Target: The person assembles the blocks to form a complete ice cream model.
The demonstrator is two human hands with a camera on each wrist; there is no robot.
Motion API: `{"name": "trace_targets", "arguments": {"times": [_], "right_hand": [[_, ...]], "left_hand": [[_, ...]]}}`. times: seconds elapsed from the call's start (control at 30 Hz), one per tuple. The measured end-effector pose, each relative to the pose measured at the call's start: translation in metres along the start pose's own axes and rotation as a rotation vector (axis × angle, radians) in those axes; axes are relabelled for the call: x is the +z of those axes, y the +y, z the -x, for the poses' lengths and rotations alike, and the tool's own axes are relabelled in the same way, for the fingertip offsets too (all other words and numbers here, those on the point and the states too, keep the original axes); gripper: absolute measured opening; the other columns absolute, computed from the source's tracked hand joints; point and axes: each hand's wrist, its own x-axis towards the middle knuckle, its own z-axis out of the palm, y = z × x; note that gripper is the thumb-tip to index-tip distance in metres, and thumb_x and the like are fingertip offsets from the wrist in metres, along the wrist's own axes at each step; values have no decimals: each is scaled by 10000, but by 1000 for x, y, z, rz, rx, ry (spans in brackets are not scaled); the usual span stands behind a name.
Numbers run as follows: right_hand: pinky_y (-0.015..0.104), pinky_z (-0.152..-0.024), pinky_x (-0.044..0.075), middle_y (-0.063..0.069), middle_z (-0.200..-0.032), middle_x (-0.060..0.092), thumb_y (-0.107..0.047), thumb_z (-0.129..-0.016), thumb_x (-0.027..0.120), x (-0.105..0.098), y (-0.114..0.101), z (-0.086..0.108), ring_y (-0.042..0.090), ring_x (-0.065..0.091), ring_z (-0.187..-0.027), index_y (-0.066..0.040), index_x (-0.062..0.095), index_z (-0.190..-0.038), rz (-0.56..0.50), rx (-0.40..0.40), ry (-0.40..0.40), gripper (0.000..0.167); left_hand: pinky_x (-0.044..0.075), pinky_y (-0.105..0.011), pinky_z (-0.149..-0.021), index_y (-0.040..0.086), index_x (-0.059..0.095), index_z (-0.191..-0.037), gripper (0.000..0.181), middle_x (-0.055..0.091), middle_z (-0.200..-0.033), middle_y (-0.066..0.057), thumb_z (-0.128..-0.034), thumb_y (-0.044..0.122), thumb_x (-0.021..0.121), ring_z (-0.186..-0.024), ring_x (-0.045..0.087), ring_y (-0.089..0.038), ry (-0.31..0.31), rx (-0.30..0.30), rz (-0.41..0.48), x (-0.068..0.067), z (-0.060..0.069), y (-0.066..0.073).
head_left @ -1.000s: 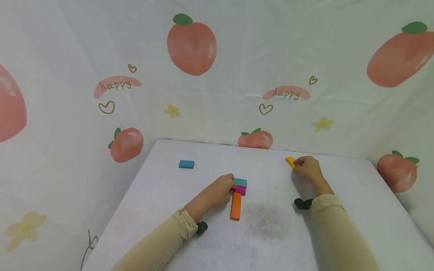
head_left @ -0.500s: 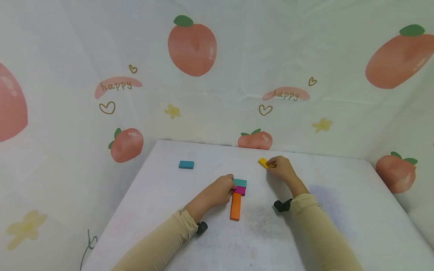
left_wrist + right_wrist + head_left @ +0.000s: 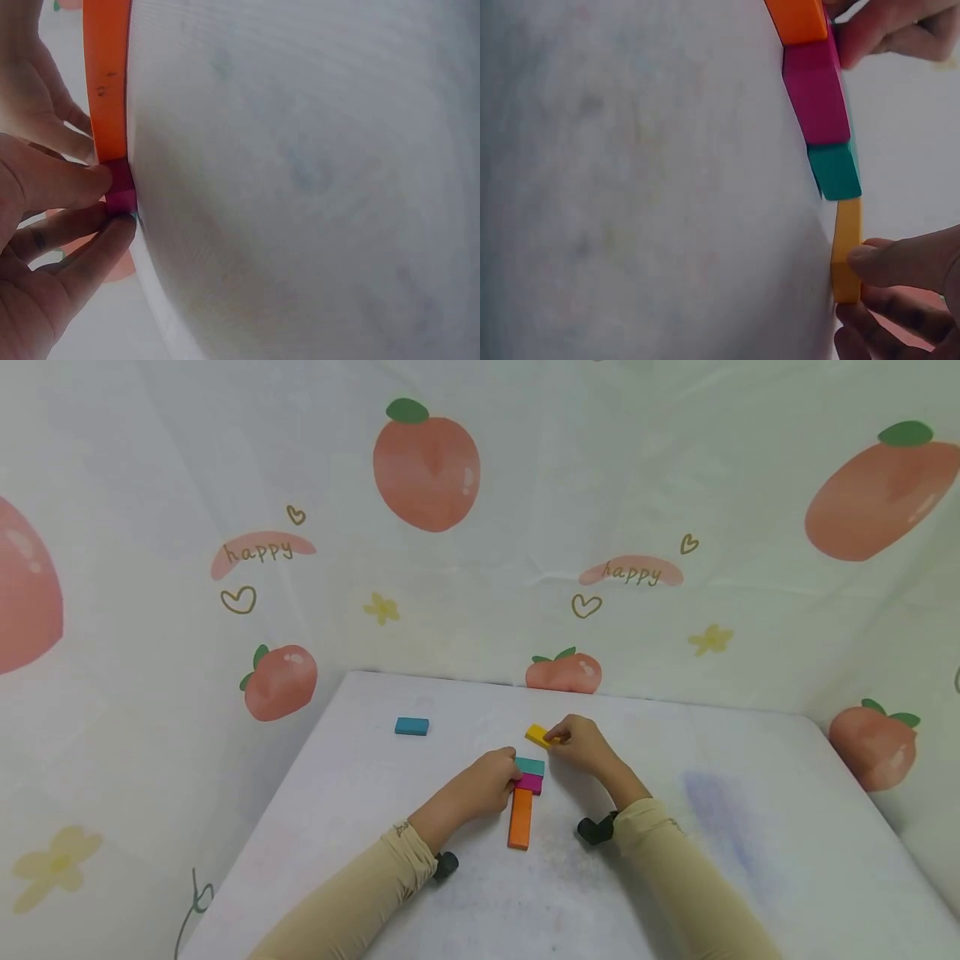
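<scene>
An orange block [image 3: 520, 818] lies lengthwise on the white table. A magenta block [image 3: 532, 783] and a teal block [image 3: 531, 767] lie crosswise beyond its far end, side by side. At their left ends my left hand [image 3: 483, 782] pinches the magenta block, its fingertips reaching to the teal one, as the left wrist view [image 3: 121, 184] shows. My right hand [image 3: 588, 748] holds the right end of a yellow block [image 3: 536, 734] between thumb and fingers, just behind the teal block. In the right wrist view the yellow block [image 3: 847, 247] is very close to the teal one; contact is unclear.
A blue block [image 3: 412, 726] lies by itself at the far left of the table [image 3: 360, 760]. Behind the table hangs a white cloth [image 3: 510, 568] printed with peaches. Dark wrist cameras [image 3: 597, 830] are strapped under both sleeves.
My right hand has carried the yellow block leftward from the far right to just behind the teal block. The left hand and the other blocks have stayed in place.
</scene>
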Motion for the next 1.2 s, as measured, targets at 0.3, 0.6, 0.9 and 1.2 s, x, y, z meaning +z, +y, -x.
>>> {"name": "trace_targets", "arguments": {"times": [0.3,0.6,0.9,1.2], "right_hand": [[443,-956,612,110,-1066,728,-49,-945,722,6,-12,7,250,653,-977,-34,835,-1049,-41,-40,-29,155],[438,-947,624,93,-1081,741,-31,-944,713,10,-15,10,254,667,-1008,-44,836,-1041,-47,-50,-53,157],[444,-960,622,95,-1089,754,-7,-946,687,9,-17,12,263,678,-1039,-33,837,-1038,-46,-71,-64,178],[454,-971,619,82,-1038,774,14,-951,666,9,-17,12,267,687,-1043,-27,837,-1004,-49,-118,-79,185]], "left_hand": [[600,-223,-913,47,819,-1071,122,637,-961,-40,-992,76,730,-848,594,-99,12,12,-4,-2,1,1],[603,-254,-947,39,810,-1053,104,667,-997,-48,-985,55,734,-911,620,-111,25,27,6,-1,2,0],[601,-249,-929,37,807,-1026,90,663,-990,-47,-984,51,728,-891,619,-105,32,45,-9,1,1,-2],[603,-263,-957,49,809,-1034,91,652,-989,-48,-979,57,736,-886,624,-107,22,28,-13,1,0,-2]]}}
